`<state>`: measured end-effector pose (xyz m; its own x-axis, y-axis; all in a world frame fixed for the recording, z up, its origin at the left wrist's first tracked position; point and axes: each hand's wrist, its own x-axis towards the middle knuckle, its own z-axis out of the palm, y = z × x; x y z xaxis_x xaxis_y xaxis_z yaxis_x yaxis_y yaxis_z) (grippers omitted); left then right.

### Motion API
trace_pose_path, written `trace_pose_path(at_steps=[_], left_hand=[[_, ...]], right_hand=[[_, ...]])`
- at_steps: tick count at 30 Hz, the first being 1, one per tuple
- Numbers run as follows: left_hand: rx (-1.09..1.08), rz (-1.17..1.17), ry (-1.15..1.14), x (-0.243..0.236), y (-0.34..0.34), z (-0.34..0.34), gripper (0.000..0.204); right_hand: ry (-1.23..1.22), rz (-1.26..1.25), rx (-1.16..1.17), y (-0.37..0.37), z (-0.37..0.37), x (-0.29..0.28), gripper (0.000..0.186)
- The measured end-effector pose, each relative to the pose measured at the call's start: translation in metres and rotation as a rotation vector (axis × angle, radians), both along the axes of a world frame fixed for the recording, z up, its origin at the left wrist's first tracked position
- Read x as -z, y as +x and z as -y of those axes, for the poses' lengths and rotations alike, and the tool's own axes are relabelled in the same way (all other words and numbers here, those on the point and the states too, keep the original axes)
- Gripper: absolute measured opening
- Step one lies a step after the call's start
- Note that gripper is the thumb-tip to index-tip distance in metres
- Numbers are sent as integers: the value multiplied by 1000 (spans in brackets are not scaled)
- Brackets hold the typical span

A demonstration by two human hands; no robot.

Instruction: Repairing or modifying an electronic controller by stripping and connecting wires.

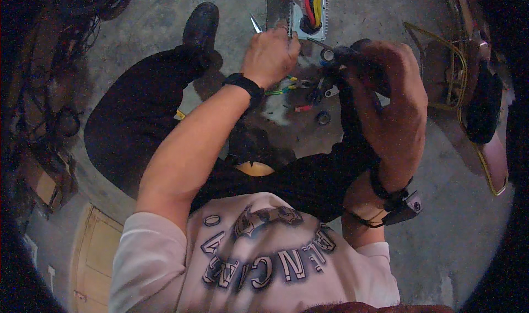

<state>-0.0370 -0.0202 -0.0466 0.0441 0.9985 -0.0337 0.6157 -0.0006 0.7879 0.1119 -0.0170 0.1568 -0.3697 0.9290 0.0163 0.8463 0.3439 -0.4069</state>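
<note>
The grip of the left hand (271,57) is curling against the near edge of a finned metal box (279,10); whether it is clamping, I cannot tell. The right hand (401,87) is bending beside it, its hold too dark to read. Multicoloured cables (316,4) are meeting the box; green-yellow wires (280,92) are lying nearer on the concrete floor (237,7).

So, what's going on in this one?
A person sits on a concrete floor. The left hand is at the near end of a metal box with coloured cables. The right hand is at a dark thing too dim to make out. Yellow-green wires lie between the legs.
</note>
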Motion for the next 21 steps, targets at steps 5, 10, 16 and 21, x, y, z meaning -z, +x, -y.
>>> trace_pose_path(at_steps=[5, 10, 16, 21], left_hand=[[-8, 9, -3, -4, -1, -2, 29], [26, 55, -31, 0, -3, -1, 31], [32, -15, 28, -3, 0, -2, 31], [9, -2, 6, -5, 0, -3, 31]], right_hand=[[17, 159, 115, -4, 0, -2, 22], [78, 82, 1, 5, -5, 0, 22], [4, 63, 25, 3, -3, -4, 26], [40, 87, 74, -1, -2, -6, 24]])
